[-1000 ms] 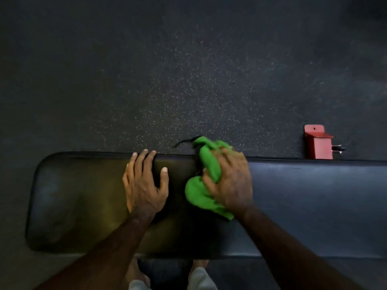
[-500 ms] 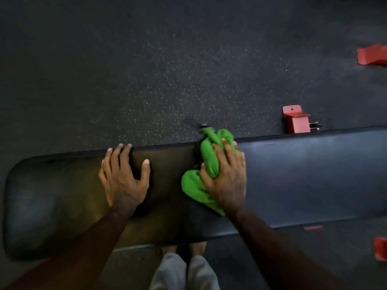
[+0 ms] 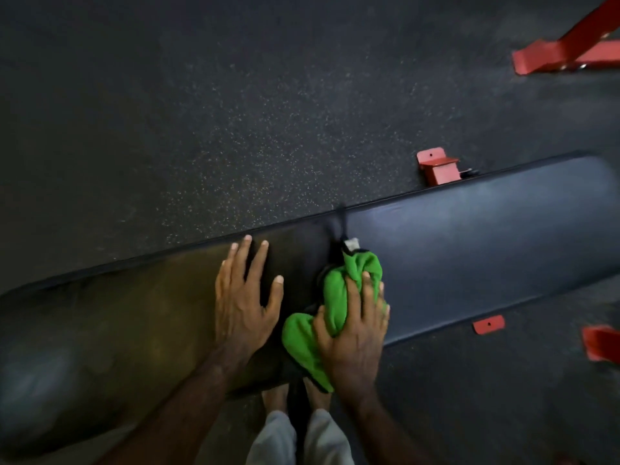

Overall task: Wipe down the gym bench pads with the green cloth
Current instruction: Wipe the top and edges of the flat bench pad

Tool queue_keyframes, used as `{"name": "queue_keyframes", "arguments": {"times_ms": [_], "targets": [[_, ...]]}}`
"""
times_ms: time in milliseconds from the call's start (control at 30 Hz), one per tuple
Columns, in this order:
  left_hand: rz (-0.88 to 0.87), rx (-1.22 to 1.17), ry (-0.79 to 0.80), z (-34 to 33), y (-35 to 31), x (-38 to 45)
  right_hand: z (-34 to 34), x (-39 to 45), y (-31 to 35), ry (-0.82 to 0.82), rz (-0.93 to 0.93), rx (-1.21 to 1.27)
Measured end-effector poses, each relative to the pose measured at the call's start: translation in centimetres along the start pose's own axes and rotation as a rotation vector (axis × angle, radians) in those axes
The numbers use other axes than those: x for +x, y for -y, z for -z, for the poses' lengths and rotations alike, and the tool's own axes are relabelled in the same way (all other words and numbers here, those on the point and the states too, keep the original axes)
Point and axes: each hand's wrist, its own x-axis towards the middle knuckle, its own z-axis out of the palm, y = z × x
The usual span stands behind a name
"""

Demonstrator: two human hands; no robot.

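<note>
A long black bench pad point(image 3: 486, 236) runs across the view, tilted up to the right. The bunched green cloth point(image 3: 335, 300) lies on the pad near its middle, reaching its near edge, with a small white tag at its far end. My right hand point(image 3: 354, 333) grips the cloth from above, fingers curled over it and pressing it onto the pad. My left hand point(image 3: 245, 293) rests flat on the pad just left of the cloth, fingers spread and straight.
Dark speckled rubber floor point(image 3: 235, 112) surrounds the bench. Red bench frame parts show: a foot point(image 3: 437, 166) behind the pad, a small plate point(image 3: 488, 324) and another piece point(image 3: 602, 344) at the right front, a larger red frame point(image 3: 570, 52) at top right. My feet point(image 3: 295, 401) stand under the pad's near edge.
My right hand has drawn the cloth back from the pad's far edge toward the near edge. The view has swung, so the pad now looks tilted. My left hand stays flat.
</note>
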Motion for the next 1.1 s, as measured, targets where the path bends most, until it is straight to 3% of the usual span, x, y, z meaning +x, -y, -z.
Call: {"name": "queue_keyframes", "arguments": {"times_ms": [33,100,167,233,267,367,433,500,567,633,833,900,1000,1100], "targets": [[-0.039,-0.001,0.022,-0.4,-0.8,-0.2,-0.5,-1.2,0.6,0.008,0.004,-0.008],[-0.081,-0.015,0.061,-1.1,-2.0,-0.7,-1.1,-3.5,1.2,0.099,0.206,-0.046],[-0.072,-0.019,0.081,-1.6,-2.7,-1.3,-0.3,-3.0,-0.7,0.197,0.448,-0.086],[-0.054,-0.01,0.072,-1.8,-2.7,-1.9,0.8,-1.2,-3.8,0.207,0.555,-0.156],[-0.049,-0.007,0.067,-1.7,-2.5,-2.1,1.3,-0.8,-5.1,0.164,0.496,-0.163],[-0.038,0.014,0.076,-2.0,-2.9,-2.1,2.0,-1.6,-6.7,-0.047,-0.001,-0.054],[-0.015,0.062,0.064,-2.1,-3.3,-2.0,1.3,-3.0,-4.9,-0.103,-0.14,-0.014],[-0.007,0.088,0.033,-2.1,-3.2,-2.0,0.5,-4.0,-2.5,-0.026,0.021,-0.028],[-0.001,0.068,0.014,-2.3,-3.1,-2.2,0.7,-3.9,-2.2,0.129,0.306,-0.067],[0.004,0.04,-0.015,-2.3,-3.1,-2.0,1.3,-1.9,-3.8,0.171,0.429,-0.086],[0.036,0.017,-0.03,-2.7,-4.7,-1.7,1.6,1.4,-3.8,-0.054,-0.061,0.052],[0.047,0.037,-0.022,-3.1,-5.0,-2.0,1.4,0.9,-2.9,-0.006,0.011,0.032],[0.046,0.099,-0.021,-3.4,-4.7,-2.2,1.4,1.0,-4.2,0.11,0.289,-0.008],[0.05,0.11,-0.017,-3.3,-4.7,-2.3,1.6,1.6,-5.1,0.118,0.307,-0.022]]}}
